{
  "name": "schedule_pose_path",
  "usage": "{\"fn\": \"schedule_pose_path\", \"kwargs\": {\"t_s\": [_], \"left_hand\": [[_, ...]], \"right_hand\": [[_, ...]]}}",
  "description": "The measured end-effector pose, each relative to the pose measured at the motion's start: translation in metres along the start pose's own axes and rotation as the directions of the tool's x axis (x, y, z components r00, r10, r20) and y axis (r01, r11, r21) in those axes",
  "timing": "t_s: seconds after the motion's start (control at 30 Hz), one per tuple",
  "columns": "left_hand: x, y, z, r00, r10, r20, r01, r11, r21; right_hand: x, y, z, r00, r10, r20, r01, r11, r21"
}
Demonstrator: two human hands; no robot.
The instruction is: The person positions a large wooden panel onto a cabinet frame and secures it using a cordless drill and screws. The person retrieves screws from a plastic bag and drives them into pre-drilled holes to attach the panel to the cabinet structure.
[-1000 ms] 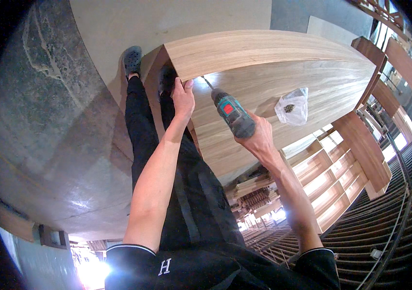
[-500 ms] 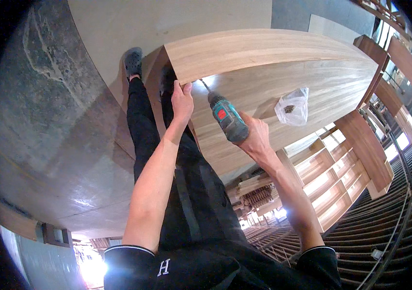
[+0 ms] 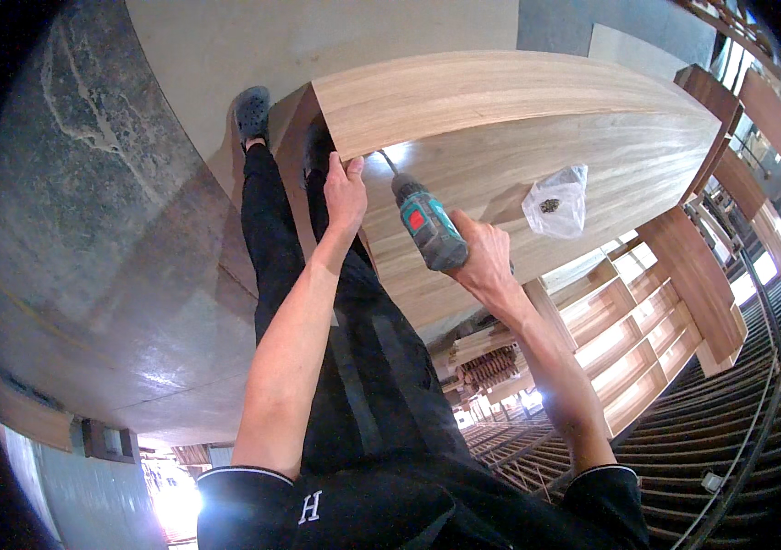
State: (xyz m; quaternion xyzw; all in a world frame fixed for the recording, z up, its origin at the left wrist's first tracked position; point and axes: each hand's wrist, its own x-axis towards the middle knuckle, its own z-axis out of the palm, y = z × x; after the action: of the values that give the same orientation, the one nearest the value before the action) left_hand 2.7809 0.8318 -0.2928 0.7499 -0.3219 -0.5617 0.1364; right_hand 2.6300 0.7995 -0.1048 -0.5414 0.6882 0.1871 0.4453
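Single white capital letter on black shirt; any lettering on drill too small to read.

This looks like a furniture-making workshop: two large wood-grain panels meet along an edge, with a cordless drill beside that join and a translucent plastic bag of small fasteners on the lower one. A compartmented wooden shelving unit, brown boards and a stained concrete floor surround them.

Pale wooden shelving stood to my right; near it I saw a dark ridged surface; a marked grey floor spread leftward.
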Motion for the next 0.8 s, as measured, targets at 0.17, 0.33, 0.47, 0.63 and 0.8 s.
{"fn": "schedule_pose_path", "kwargs": {"t_s": [0.17, 0.33, 0.47, 0.63, 0.8], "left_hand": [[0.000, 0.009, -0.004, 0.998, -0.018, 0.053, 0.019, 1.000, -0.013], [0.003, -0.002, 0.000, 1.000, -0.018, -0.001, 0.018, 1.000, -0.002], [-0.002, 0.011, -0.005, 0.998, -0.049, 0.043, 0.049, 0.999, -0.009], [0.004, 0.005, -0.004, 0.998, -0.025, 0.054, 0.028, 0.999, -0.041], [0.004, 0.009, -0.006, 0.999, 0.000, 0.047, -0.001, 1.000, 0.020]], "right_hand": [[0.002, 0.003, 0.003, 1.000, 0.006, 0.005, -0.006, 1.000, 0.000], [0.005, -0.001, 0.003, 1.000, 0.002, -0.004, -0.002, 1.000, 0.002], [0.006, 0.005, 0.002, 0.999, -0.033, -0.012, 0.032, 0.999, -0.023], [0.007, 0.004, 0.001, 1.000, -0.026, 0.006, 0.026, 0.999, -0.039], [0.024, 0.001, -0.023, 0.990, -0.140, 0.034, 0.144, 0.944, -0.298]]}}
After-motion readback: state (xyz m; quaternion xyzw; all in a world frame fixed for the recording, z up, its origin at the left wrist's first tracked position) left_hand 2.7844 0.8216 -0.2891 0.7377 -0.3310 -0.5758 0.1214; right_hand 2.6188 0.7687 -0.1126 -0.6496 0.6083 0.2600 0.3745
